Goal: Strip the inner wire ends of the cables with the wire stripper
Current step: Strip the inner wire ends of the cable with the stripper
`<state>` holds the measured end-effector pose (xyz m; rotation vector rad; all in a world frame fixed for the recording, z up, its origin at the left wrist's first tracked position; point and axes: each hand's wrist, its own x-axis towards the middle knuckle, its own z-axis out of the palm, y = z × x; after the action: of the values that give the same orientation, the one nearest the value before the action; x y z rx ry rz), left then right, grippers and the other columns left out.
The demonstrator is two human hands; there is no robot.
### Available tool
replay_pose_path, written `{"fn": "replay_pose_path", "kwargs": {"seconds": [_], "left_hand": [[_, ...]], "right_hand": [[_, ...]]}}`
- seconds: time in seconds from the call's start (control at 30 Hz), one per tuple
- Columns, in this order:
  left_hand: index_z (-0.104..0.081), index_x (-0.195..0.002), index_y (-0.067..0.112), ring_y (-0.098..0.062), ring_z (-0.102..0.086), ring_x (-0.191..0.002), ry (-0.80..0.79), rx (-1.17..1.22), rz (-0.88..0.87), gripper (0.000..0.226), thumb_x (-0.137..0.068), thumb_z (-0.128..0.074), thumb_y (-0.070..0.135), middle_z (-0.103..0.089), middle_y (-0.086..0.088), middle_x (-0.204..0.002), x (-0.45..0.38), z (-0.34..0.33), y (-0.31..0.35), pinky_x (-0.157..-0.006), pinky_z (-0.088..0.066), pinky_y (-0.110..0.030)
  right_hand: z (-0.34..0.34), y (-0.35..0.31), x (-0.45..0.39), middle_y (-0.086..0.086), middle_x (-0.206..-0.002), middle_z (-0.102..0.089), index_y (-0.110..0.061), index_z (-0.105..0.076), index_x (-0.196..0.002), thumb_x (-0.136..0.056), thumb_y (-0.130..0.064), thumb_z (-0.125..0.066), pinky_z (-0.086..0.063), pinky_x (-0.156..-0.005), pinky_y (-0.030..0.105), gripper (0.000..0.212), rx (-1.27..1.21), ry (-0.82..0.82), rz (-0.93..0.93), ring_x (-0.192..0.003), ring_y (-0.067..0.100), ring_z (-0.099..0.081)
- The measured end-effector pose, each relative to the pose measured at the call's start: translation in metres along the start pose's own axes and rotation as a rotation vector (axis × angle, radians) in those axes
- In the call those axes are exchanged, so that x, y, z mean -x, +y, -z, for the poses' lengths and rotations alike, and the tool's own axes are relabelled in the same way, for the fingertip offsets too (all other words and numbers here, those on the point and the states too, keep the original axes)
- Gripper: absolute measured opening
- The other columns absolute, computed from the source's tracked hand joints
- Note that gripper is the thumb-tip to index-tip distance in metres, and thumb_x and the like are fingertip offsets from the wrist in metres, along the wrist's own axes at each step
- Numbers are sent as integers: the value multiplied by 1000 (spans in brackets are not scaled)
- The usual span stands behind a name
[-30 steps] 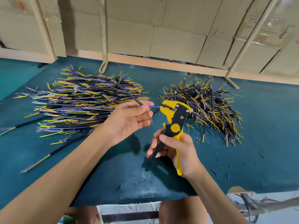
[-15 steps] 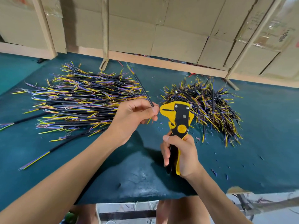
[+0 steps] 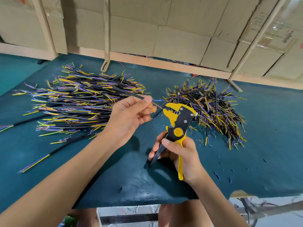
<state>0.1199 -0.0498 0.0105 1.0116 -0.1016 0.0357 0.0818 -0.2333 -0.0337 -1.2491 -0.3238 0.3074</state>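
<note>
Left hand (image 3: 131, 115) pinching one black cable (image 3: 126, 92) between thumb and forefinger, just left of the wire stripper (image 3: 178, 123); cable running up and left from the fingers over the large pile; blue, red and yellow inner wires (image 3: 155, 104) fanning out from its end toward the stripper's head, the red one reaching close to the toothed mouth, contact hard to make out. Right hand (image 3: 178, 153) wrapped around the stripper's handles, the black handle and the yellow handle spread apart, head tilted up and left, mouth gaping. Large pile of cables (image 3: 78, 104) lying on the green bench (image 3: 270, 136) to the left of the stripper, ends showing yellow and blue wires; smaller pile of cables (image 3: 211, 108) lying just right of and behind the stripper. Small blue and dark insulation scraps (image 3: 218, 175) scattered on the bench below and right of the stripper. Cardboard boxes (image 3: 180, 43) and wooden slats (image 3: 106, 30) standing behind the bench, beyond the stripper.
</note>
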Motion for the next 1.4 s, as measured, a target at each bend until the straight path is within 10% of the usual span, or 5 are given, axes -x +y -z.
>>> {"fn": "replay_pose_path", "kwargs": {"seconds": [0.33, 0.6, 0.83, 1.4], "left_hand": [[-78, -81, 15, -14, -70, -67, -33, -4, 4, 6, -77, -74, 17, -71, -2, -70, 4, -6, -7, -56, -50, -22], [-77, -82, 19, -8, -61, -72, -32, -317, -149, 5, -86, -76, 22, -71, 3, -73, 5, -9, -14, -62, -40, -14], [-63, -91, 13, -19, -68, -85, 28, -200, -120, 15, -101, -52, 9, -75, -1, -85, 1, -4, -14, -66, -46, -27], [-55, -87, 3, -21, -53, -63, -109, -116, -177, 13, -98, -49, -1, -59, -3, -68, 3, -4, -8, -62, -44, -29]], "right_hand": [[1, 2, 1, 16, -84, -69, -10, -68, -96, -89, -20, -68, -56, -67, 33, 12, 38, -22, 25, -74, 38, -72], [2, 0, 0, 12, -43, -44, -13, -53, -52, -73, -34, -71, -38, -42, 23, 35, 95, 211, 50, -33, 24, -43], [-2, -2, -5, 23, -81, -65, 0, -68, -95, -90, -27, -62, -57, -74, 51, 28, -133, 148, -27, -72, 41, -68], [-3, -4, 0, 18, -84, -68, -12, -71, -95, -83, -27, -70, -55, -63, 32, 19, -23, 14, -51, -73, 40, -72]]}}
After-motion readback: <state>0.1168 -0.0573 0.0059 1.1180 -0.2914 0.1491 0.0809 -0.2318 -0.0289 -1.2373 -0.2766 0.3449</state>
